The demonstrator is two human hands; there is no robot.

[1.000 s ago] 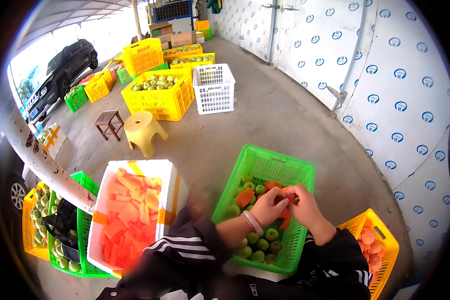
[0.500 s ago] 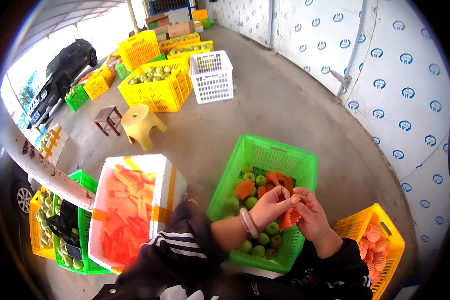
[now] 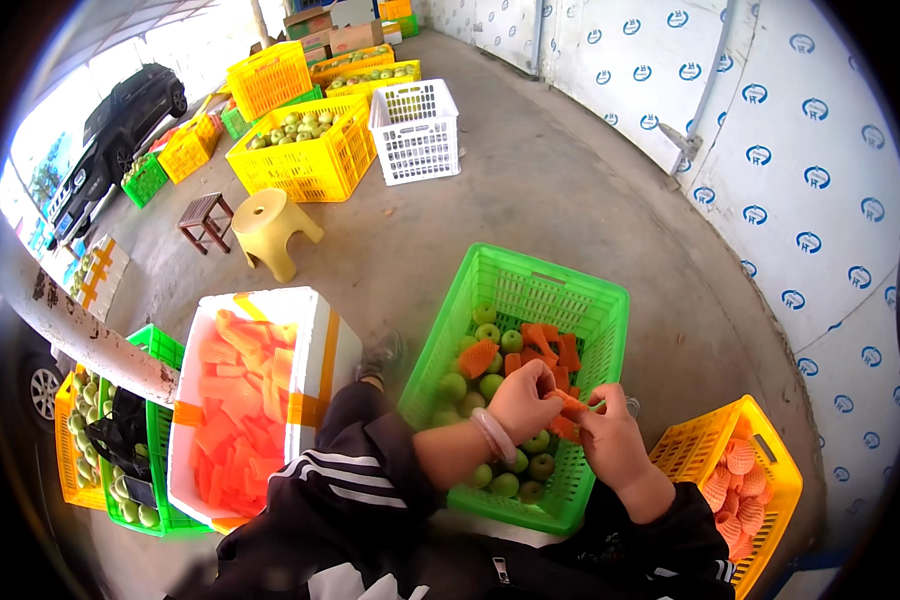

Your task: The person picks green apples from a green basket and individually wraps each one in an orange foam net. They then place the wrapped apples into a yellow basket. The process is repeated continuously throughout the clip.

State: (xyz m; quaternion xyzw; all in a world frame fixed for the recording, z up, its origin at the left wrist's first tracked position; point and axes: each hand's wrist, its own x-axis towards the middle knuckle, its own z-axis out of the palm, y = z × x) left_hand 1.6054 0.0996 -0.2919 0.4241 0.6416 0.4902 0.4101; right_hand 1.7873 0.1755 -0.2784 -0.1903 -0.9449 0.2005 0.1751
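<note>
Both my hands meet over a green plastic crate (image 3: 560, 288) that holds green apples (image 3: 490, 335) and several orange foam net sleeves (image 3: 478, 357). My left hand (image 3: 522, 400), with a pale bracelet on the wrist, and my right hand (image 3: 610, 432) together grip one orange foam net sleeve (image 3: 568, 408). Whether an apple is inside that sleeve is hidden by my fingers.
A white box (image 3: 315, 345) full of orange sleeves stands at my left. A yellow crate (image 3: 770, 455) with sleeves is at my right. Further off are a yellow stool (image 3: 270, 228), a small brown stool (image 3: 206, 218), a white crate (image 3: 415, 130), yellow crates of apples (image 3: 305, 150) and a dark car (image 3: 120, 130).
My view has tilted down slightly. Both hands stay together over the green crate, working the orange sleeve between the fingers.
</note>
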